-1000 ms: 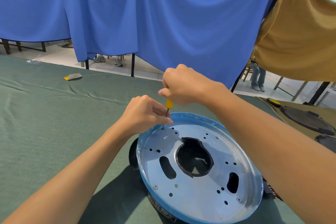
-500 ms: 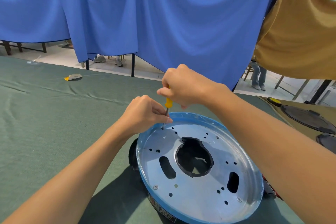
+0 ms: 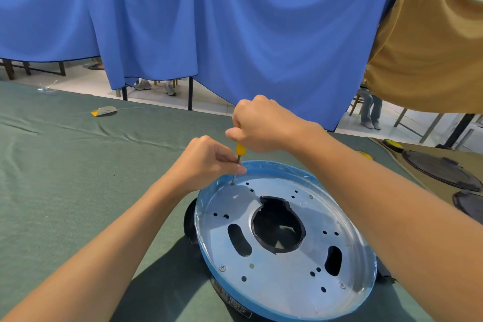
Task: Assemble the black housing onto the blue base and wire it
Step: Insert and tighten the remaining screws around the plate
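Round base (image 3: 285, 285) with blue rim and holed silver plate, over black housing (image 3: 189, 219). At far-left edge, right hand (image 3: 264, 125) gripping yellow screwdriver (image 3: 239, 150), left hand (image 3: 206, 162) pinching its shaft.

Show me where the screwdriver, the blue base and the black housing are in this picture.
screwdriver (image 3: 239, 150): head view, on its yellow handle.
blue base (image 3: 274, 165): head view, on the far blue rim.
black housing (image 3: 188, 222): head view, on the part showing left of the base.
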A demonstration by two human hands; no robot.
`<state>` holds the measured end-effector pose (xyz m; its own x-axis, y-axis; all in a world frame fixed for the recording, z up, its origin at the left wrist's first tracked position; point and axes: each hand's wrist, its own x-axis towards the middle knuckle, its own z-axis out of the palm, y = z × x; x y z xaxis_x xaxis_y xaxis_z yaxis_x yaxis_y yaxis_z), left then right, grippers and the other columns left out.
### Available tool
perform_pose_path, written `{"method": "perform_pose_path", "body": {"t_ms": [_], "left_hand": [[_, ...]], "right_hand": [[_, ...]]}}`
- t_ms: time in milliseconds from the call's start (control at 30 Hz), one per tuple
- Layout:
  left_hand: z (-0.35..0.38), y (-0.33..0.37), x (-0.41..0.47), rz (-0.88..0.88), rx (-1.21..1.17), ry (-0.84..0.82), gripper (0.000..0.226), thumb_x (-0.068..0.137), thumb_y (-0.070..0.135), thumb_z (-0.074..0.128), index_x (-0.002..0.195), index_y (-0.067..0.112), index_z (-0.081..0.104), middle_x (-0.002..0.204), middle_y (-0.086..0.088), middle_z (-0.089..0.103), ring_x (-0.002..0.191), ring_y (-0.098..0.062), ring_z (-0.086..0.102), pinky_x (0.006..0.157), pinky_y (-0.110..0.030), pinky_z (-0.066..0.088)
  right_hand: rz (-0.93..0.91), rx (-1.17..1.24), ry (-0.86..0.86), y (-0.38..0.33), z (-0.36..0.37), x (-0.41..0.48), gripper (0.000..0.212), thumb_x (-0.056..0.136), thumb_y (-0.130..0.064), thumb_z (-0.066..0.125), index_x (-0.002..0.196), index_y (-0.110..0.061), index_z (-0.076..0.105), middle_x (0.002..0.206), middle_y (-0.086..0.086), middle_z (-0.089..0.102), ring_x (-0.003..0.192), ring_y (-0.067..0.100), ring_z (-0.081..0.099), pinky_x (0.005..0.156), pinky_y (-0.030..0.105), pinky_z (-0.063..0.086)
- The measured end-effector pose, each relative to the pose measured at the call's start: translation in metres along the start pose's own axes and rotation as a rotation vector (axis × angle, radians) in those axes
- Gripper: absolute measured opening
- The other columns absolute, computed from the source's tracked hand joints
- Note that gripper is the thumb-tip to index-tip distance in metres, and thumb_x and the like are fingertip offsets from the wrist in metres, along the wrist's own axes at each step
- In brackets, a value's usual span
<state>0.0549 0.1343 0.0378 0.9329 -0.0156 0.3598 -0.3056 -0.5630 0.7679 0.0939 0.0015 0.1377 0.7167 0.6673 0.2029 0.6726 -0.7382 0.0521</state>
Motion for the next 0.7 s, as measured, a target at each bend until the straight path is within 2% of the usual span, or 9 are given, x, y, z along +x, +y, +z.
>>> {"method": "perform_pose_path", "body": {"t_ms": [67, 167, 267, 333, 400, 467, 567, 633, 700], "left_hand": [[0.001, 0.0, 0.001, -0.012, 0.002, 0.002, 0.004, 0.076, 0.022, 0.083, 0.075, 0.024, 0.08, 0.074, -0.013, 0.074, 0.064, -0.016, 0.046, 0.069, -0.044, 0.048], [-0.002, -0.001, 0.003, -0.006, 0.0, -0.064, 0.009, 0.082, 0.019, 0.078, 0.075, 0.026, 0.08, 0.083, -0.02, 0.073, 0.072, -0.017, 0.048, 0.081, -0.053, 0.05], [-0.005, -0.002, 0.002, 0.0, 0.001, -0.12, 0.011, 0.087, 0.018, 0.073, 0.081, 0.023, 0.081, 0.087, 0.004, 0.077, 0.081, -0.033, 0.064, 0.088, -0.051, 0.049], [-0.005, -0.002, 0.001, -0.006, -0.011, -0.127, 0.008, 0.087, 0.017, 0.073, 0.086, 0.018, 0.081, 0.088, 0.016, 0.076, 0.09, -0.025, 0.07, 0.088, -0.043, 0.054], [-0.002, -0.002, 0.0, -0.01, -0.021, -0.085, 0.003, 0.082, 0.018, 0.078, 0.083, 0.019, 0.081, 0.08, 0.02, 0.075, 0.075, -0.005, 0.067, 0.081, -0.033, 0.054], [0.001, -0.002, 0.0, -0.019, 0.004, -0.036, 0.003, 0.078, 0.02, 0.082, 0.078, 0.023, 0.081, 0.074, 0.014, 0.075, 0.066, -0.005, 0.058, 0.073, -0.033, 0.051], [0.0, -0.002, 0.003, -0.025, 0.06, -0.061, 0.001, 0.079, 0.019, 0.081, 0.079, 0.02, 0.081, 0.079, -0.002, 0.077, 0.071, -0.019, 0.059, 0.081, -0.042, 0.052], [-0.003, -0.002, 0.003, -0.012, 0.073, -0.099, 0.003, 0.081, 0.018, 0.079, 0.082, 0.019, 0.081, 0.083, 0.006, 0.077, 0.086, -0.015, 0.069, 0.087, -0.038, 0.052], [-0.005, -0.002, 0.002, 0.004, 0.067, -0.136, 0.006, 0.084, 0.015, 0.076, 0.085, 0.018, 0.082, 0.086, 0.016, 0.076, 0.093, -0.004, 0.069, 0.089, -0.031, 0.052]], "right_hand": [[0.014, 0.008, -0.02, 0.001, -0.002, -0.002, 0.043, 0.093, -0.041, 0.055, 0.062, -0.017, 0.039, 0.069, 0.004, 0.041, 0.067, 0.026, 0.044, 0.051, 0.032, 0.031], [-0.075, 0.006, -0.115, 0.001, -0.013, -0.005, 0.026, 0.086, -0.045, 0.064, 0.079, -0.021, 0.058, 0.078, -0.002, 0.053, 0.08, 0.02, 0.052, 0.06, 0.034, 0.045], [-0.125, 0.04, -0.097, -0.002, -0.013, -0.003, 0.016, 0.085, -0.028, 0.067, 0.074, -0.023, 0.056, 0.072, -0.005, 0.051, 0.087, 0.02, 0.057, 0.062, 0.034, 0.049], [-0.071, 0.034, -0.067, -0.004, -0.009, -0.001, 0.028, 0.086, -0.031, 0.065, 0.068, -0.021, 0.047, 0.073, -0.003, 0.045, 0.085, 0.026, 0.057, 0.059, 0.034, 0.045], [-0.017, 0.0, -0.04, -0.004, -0.006, 0.002, 0.035, 0.089, -0.035, 0.061, 0.064, -0.02, 0.041, 0.072, 0.001, 0.041, 0.072, 0.025, 0.051, 0.053, 0.031, 0.036], [0.022, -0.005, -0.033, -0.004, -0.004, 0.001, 0.041, 0.092, -0.035, 0.058, 0.061, -0.018, 0.038, 0.067, 0.003, 0.04, 0.058, 0.022, 0.044, 0.05, 0.03, 0.032], [-0.009, 0.003, -0.101, -0.005, -0.009, -0.001, 0.034, 0.089, -0.044, 0.061, 0.072, -0.014, 0.055, 0.071, 0.003, 0.057, 0.066, 0.022, 0.062, 0.061, 0.035, 0.052], [-0.08, -0.016, -0.148, -0.008, -0.015, -0.003, 0.022, 0.084, -0.039, 0.068, 0.082, -0.019, 0.061, 0.082, 0.001, 0.062, 0.08, 0.021, 0.064, 0.068, 0.038, 0.055], [-0.118, 0.018, -0.171, -0.01, -0.019, -0.004, 0.015, 0.084, -0.022, 0.07, 0.073, -0.023, 0.06, 0.07, -0.003, 0.062, 0.073, 0.017, 0.067, 0.063, 0.035, 0.056]]}}
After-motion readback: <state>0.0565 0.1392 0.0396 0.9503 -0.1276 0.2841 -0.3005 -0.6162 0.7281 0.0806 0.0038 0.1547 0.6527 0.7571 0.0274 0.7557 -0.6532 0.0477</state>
